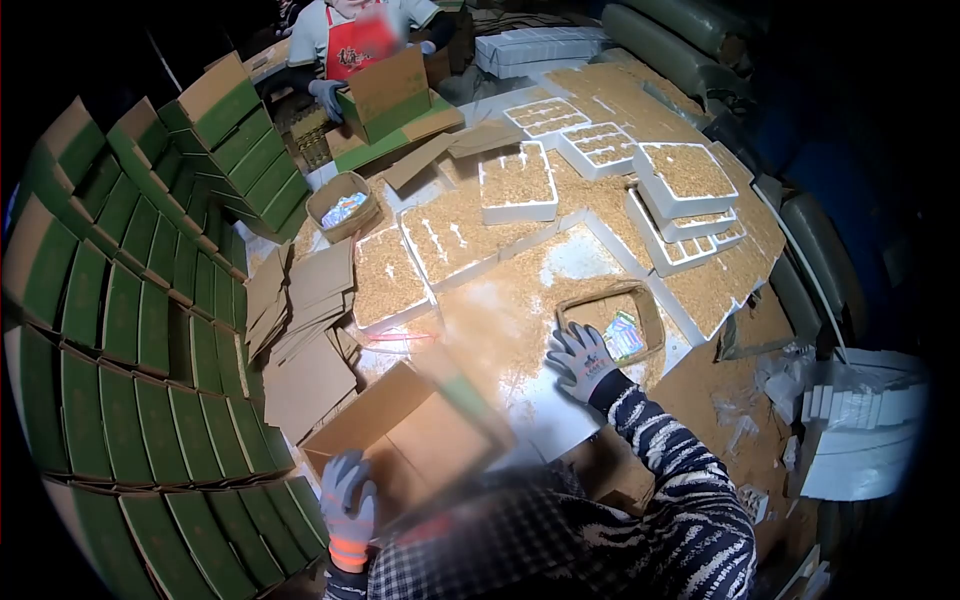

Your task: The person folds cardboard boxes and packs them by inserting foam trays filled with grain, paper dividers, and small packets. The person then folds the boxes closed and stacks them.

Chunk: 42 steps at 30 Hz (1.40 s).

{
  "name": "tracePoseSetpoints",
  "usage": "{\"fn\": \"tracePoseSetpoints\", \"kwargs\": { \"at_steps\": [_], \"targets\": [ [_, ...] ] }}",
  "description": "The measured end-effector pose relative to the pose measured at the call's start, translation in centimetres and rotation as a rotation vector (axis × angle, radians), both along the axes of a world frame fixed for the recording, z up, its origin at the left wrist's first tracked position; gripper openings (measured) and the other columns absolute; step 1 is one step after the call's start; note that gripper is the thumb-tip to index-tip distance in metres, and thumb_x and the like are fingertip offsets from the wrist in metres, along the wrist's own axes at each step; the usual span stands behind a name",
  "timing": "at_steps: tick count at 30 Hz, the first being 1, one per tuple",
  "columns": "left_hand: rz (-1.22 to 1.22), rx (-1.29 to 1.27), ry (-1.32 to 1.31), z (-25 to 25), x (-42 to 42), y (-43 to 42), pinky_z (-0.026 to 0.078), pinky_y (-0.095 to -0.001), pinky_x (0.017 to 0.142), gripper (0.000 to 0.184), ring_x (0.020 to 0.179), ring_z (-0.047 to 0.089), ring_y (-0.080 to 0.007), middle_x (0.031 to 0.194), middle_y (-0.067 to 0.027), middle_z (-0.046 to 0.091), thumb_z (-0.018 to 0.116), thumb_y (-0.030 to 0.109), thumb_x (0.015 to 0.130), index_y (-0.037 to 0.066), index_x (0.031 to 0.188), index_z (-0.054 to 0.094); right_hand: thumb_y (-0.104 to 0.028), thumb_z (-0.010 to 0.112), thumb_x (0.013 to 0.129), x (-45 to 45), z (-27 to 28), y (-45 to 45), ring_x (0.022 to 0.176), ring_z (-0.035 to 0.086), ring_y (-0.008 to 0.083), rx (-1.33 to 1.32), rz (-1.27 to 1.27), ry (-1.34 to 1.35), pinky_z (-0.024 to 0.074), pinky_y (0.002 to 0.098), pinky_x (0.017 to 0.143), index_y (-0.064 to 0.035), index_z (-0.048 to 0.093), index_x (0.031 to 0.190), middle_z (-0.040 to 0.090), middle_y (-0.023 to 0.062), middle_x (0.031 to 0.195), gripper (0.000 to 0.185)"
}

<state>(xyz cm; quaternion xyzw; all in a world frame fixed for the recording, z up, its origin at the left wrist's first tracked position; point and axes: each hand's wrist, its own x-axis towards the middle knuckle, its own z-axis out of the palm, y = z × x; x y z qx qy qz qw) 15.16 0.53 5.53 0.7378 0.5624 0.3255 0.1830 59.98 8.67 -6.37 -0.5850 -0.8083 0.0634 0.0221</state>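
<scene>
My left hand [348,500], in a grey glove with an orange cuff, rests at the left side of an open, empty-looking cardboard box [415,430], its fingers extended. The box stands near my body, and its right side is blurred. My right hand [580,362], gloved in grey, has its fingers spread at the left edge of a small carton tray [652,318]. Inside that tray lie colourful packets [622,336]. Nothing shows in the grip of either hand.
Green boxes [130,400] are stacked on the left, beside flat cardboard sheets [310,365]. White trays of brown granules [518,185] cover the table's far part. Across it, a co-worker [355,45] handles another box [395,100]. White foam pieces [865,425] lie right.
</scene>
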Motion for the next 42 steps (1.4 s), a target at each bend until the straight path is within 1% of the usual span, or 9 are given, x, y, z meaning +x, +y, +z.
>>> {"fn": "tracePoseSetpoints", "kwargs": {
  "at_steps": [5, 7, 16, 19, 22, 27, 32, 37, 42],
  "targets": [
    [0.483, 0.07, -0.117, -3.8, -2.1, -0.9, 0.029, -0.0456, 0.115, 0.06, 0.139, 0.038, -0.0366, 0.15, -0.0188, 0.041, 0.06, 0.012, 0.088, 0.002, 0.144, 0.042, -0.023, 0.064, 0.082, -9.9, -1.5, 13.5, 0.13, 0.045, 0.0322, 0.319, 0.227, 0.375, 0.0336, 0.0449, 0.11, -0.008, 0.054, 0.131, 0.054, 0.0138, 0.136, 0.053],
    [0.585, -0.077, -0.565, -5.5, -2.5, -1.1, 0.026, -0.0449, 0.118, 0.066, 0.142, 0.034, -0.0349, 0.151, -0.0182, 0.04, 0.06, 0.012, 0.088, -0.002, 0.147, 0.037, -0.022, 0.058, 0.087, -14.9, -5.2, 18.6, 0.124, 0.049, 0.0298, 0.36, 0.352, 0.341, 0.0368, 0.0412, 0.106, -0.0059, 0.056, 0.13, 0.058, 0.0121, 0.129, 0.047],
    [0.632, -0.285, -0.466, -5.3, -3.0, -0.9, 0.028, -0.0387, 0.117, 0.065, 0.141, 0.037, -0.0302, 0.149, -0.0188, 0.043, 0.059, 0.006, 0.085, -0.004, 0.145, 0.038, -0.033, 0.054, 0.086, -24.1, -4.1, 25.4, 0.108, 0.064, 0.0324, -0.423, 0.57, -0.029, 0.048, 0.0443, 0.096, -0.0146, 0.069, 0.111, 0.068, 0.0158, 0.113, 0.034],
    [0.66, -0.293, -0.533, -5.5, -2.7, -0.7, 0.029, -0.038, 0.117, 0.065, 0.14, 0.038, -0.0305, 0.149, -0.0188, 0.042, 0.059, 0.007, 0.085, -0.003, 0.146, 0.037, -0.03, 0.046, 0.092, -25.7, -0.1, 28.9, 0.101, 0.066, 0.0372, -0.388, 0.59, 0.047, 0.0504, 0.0458, 0.091, -0.0063, 0.069, 0.106, 0.069, 0.0208, 0.105, 0.036],
    [0.686, -0.3, -0.546, -5.0, -1.9, -0.5, 0.029, -0.0373, 0.117, 0.065, 0.14, 0.038, -0.0304, 0.149, -0.0186, 0.043, 0.059, 0.009, 0.086, -0.003, 0.146, 0.037, -0.022, 0.057, 0.087, -27.1, -3.2, 36.6, 0.122, 0.055, 0.032, 0.16, 0.321, 0.369, 0.0403, 0.0429, 0.105, -0.0055, 0.058, 0.126, 0.058, 0.0179, 0.132, 0.042],
    [0.733, -0.312, -0.442, -5.5, -2.3, -0.8, 0.029, -0.0371, 0.117, 0.064, 0.139, 0.039, -0.0304, 0.147, -0.0189, 0.044, 0.059, 0.01, 0.086, -0.003, 0.145, 0.038, -0.053, 0.065, 0.075, -27.9, -5.5, 43.2, 0.128, 0.054, 0.0294, -0.465, 0.254, 0.013, 0.0406, 0.0394, 0.11, -0.0216, 0.057, 0.138, 0.055, 0.0133, 0.141, 0.07],
    [0.725, -0.283, -0.488, -5.9, -1.9, -0.6, 0.03, -0.038, 0.116, 0.063, 0.138, 0.04, -0.0304, 0.145, -0.0191, 0.046, 0.054, 0.006, 0.084, -0.004, 0.144, 0.039, -0.057, 0.08, 0.066, -24.8, -3.4, 43.9, 0.117, 0.058, 0.0359, -0.577, 0.411, 0.405, 0.0446, 0.0398, 0.1, -0.001, 0.052, 0.129, 0.061, 0.0238, 0.123, 0.089],
    [0.685, -0.263, -0.536, -5.5, -1.8, -0.4, 0.029, -0.0383, 0.116, 0.063, 0.137, 0.041, -0.0307, 0.145, -0.0182, 0.046, 0.054, 0.007, 0.083, -0.005, 0.144, 0.039, -0.049, 0.087, 0.065, -18.4, -2.9, 42.3, 0.092, 0.064, 0.03, -0.356, 0.106, 0.551, 0.0505, 0.0377, 0.082, -0.004, 0.056, 0.112, 0.066, 0.0176, 0.099, 0.072],
    [0.619, -0.229, -0.545, -6.9, -1.9, -1.2, 0.026, -0.0376, 0.118, 0.067, 0.141, 0.036, -0.029, 0.15, -0.0175, 0.041, 0.058, 0.01, 0.085, -0.003, 0.147, 0.035, -0.023, 0.087, 0.075, -9.9, 0.2, 38.1, 0.096, 0.064, 0.0213, -0.25, -0.156, 1.296, 0.052, 0.031, 0.083, -0.002, 0.038, 0.137, 0.065, 0.0163, 0.11, 0.081]
  ]
}}
